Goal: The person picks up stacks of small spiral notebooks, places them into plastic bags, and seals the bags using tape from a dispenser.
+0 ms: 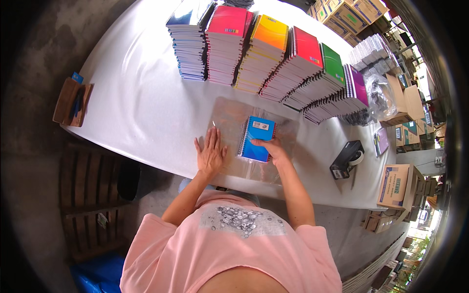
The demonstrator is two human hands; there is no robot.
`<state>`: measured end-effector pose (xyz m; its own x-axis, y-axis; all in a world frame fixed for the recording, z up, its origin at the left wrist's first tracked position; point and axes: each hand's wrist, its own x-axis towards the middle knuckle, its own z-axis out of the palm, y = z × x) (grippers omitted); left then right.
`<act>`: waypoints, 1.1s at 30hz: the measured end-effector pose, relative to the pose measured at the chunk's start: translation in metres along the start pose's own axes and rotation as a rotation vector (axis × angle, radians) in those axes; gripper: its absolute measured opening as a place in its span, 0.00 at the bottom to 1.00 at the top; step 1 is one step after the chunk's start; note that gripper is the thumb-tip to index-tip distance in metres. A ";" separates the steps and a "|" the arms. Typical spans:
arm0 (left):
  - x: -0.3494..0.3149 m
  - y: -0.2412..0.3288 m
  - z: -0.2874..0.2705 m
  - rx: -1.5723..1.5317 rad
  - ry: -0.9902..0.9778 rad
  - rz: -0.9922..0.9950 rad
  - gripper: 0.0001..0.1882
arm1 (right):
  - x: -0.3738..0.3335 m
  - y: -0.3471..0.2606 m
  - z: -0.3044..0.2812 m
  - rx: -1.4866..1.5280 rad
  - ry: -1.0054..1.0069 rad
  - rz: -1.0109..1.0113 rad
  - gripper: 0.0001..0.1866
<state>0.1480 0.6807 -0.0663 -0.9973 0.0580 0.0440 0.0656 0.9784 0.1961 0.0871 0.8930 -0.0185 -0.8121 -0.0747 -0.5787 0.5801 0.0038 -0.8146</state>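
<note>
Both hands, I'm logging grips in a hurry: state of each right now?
Left hand: open, palm down, holding nothing.
Right hand: closed on the blue notebook.

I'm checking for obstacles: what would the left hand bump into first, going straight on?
Probably the stack of pink-red notebooks ahead of the left hand, though depth is unclear.

A pink short-sleeved shirt [229,250] bears a grey print [242,220] of clustered bubble shapes.

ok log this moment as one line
left hand: flat at left edge of clear sheet | right hand: holding blue notebook, thumb on top | notebook stacks: beyond | tape dispenser: right
</note>
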 end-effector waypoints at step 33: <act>0.048 -0.017 -0.035 -0.368 0.152 -0.162 0.37 | 0.007 0.006 -0.004 -0.049 0.047 0.071 0.28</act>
<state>0.1000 0.6601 -0.0332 -0.9814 -0.1475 0.1226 -0.0571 0.8348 0.5475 0.0846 0.8960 -0.0274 -0.7719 -0.0257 -0.6352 0.6333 0.0558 -0.7719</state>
